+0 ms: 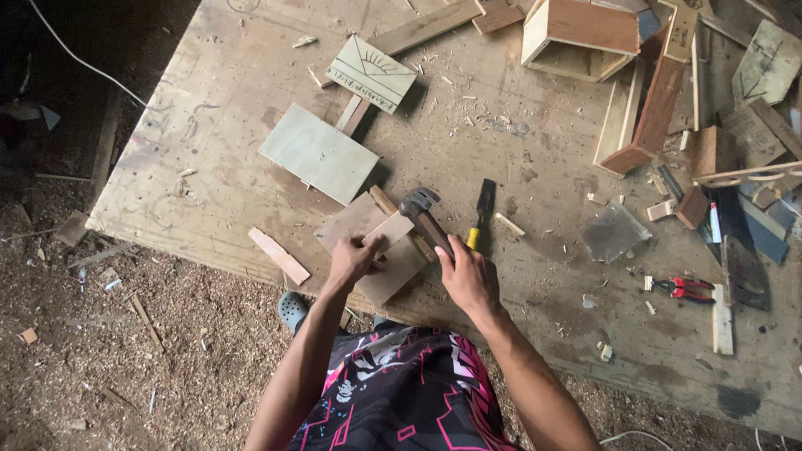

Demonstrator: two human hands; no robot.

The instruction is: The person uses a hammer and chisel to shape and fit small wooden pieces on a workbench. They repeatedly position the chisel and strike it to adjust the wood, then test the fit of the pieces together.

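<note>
My right hand [469, 277] grips the wooden handle of a claw hammer [420, 209], whose metal head rests just above a small plywood piece [390, 230]. My left hand [354, 257] presses down on that piece, which lies on a stack of thin boards [393, 271] at the front of the plywood work surface [242, 75]. A narrow wooden strip [383, 200] pokes out from under the stack beside the hammer head.
A chisel with a yellow handle [479, 219] lies right of the hammer. A pale green board [318, 153], a carved panel [372, 73], a wooden box [576, 38], red pliers [683, 288] and scrap strips lie about. Sawdust covers the ground [125, 351].
</note>
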